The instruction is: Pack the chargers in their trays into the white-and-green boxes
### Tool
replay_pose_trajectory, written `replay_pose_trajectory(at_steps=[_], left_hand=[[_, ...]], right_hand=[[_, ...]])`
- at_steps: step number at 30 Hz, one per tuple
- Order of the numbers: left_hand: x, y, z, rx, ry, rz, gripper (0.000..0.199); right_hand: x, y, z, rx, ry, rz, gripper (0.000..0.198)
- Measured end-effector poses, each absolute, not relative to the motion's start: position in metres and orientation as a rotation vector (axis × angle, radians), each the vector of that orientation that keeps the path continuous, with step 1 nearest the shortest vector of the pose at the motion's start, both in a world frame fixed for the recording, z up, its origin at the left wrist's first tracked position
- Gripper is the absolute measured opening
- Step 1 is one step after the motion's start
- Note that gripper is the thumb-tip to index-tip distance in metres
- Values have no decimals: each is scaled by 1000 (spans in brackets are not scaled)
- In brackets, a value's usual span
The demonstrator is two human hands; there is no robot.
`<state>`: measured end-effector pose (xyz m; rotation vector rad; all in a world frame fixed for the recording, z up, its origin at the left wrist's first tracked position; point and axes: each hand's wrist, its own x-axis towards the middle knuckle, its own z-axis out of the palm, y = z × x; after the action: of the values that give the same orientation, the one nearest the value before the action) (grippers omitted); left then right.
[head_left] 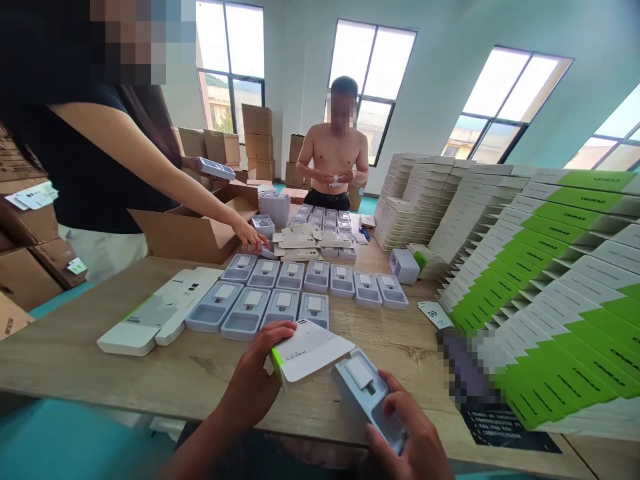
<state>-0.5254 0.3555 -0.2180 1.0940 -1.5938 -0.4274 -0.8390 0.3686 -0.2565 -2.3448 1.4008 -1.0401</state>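
Observation:
My left hand (260, 363) grips a white and green cardboard box (315, 350), its open end turned toward the right. In my right hand (407, 427) is a pale grey plastic tray (383, 400) with a white charger-like block (360, 372) in its upper compartment; its lower compartment looks unfilled. The tray's far end is right at the box's open end; whether it touches cannot be made out. Just beyond my hands, two rows of similar trays (240, 327) with white blocks lie on the wooden table (380, 333).
Flattened boxes (165, 303) lie at the left. Tall stacks of white and green boxes (550, 253) stand at the right. A person's hand (250, 237) reaches over the trays beside an open carton (185, 233). Another person (335, 157) stands across the table.

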Motion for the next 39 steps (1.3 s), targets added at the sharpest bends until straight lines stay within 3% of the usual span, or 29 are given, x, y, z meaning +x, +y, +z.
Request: replay_pose_trajectory(at_steps=[8,11,15,18,21,24,26,32,39], left_hand=[[-533,340,-218,1110,-1765,-239,46],[-534,340,-218,1093,-1794,-159,48],[-532,343,-219,1079,-1832,-141,47],[-538,351,-218,1087,-1785,-331,39],[-550,364,-216,1071,-1554,-895,33],[-563,379,-215,863,-1315,-1455,44],[-569,386,-217,803,-1261,-1539,49],[-570,393,-239,998,-1323,-869,55],[-545,389,-231,974,-1959,-310,43]], right_hand=[[-842,387,-132,-2467,1073,-937,29],[-826,384,-115,-2522,1194,-876,37],[-797,379,-121,-2472,1306,-1020,37],[-781,371,-133,-2392,1246,-1226,64],[-780,362,-147,-2204,1045,-1443,106],[-789,360,-172,-2039,965,-1310,89],[-794,363,-196,-1953,1002,-1197,79],[-806,367,-256,-1840,1020,-1358,64],[-816,354,-241,-2407,946,-1455,26]])
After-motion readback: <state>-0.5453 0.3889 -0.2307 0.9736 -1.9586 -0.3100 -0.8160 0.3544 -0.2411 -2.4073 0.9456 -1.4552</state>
